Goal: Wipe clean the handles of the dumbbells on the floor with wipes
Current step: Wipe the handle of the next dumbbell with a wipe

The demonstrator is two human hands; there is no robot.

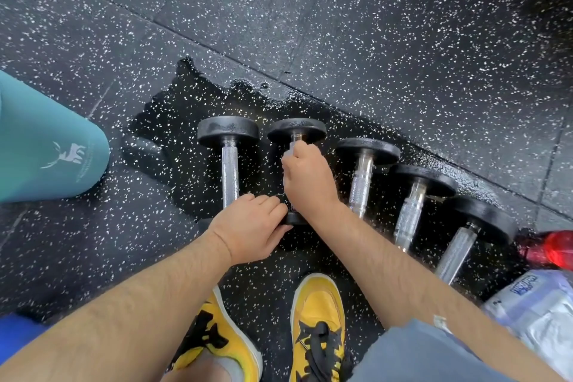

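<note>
Black white-speckled floor (pixel 372 25), teal mat (pixel 46 149) — yellow-black shoes (pixel 317 319)

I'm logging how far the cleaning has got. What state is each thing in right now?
Second dumbbell: lying on the floor, handle gripped by right hand, near end held by left hand.
Other four dumbbells: lying flat, untouched.
Floor: wet patch around the dumbbells.
Wipes pack: lying at right.

Dumbbells (pixel 366 177): five in a row on the wet floor, black round ends, shiny silver handles.
Second dumbbell (pixel 296 130): its handle is hidden under a fist.
Wipe: too hidden to see.
</note>
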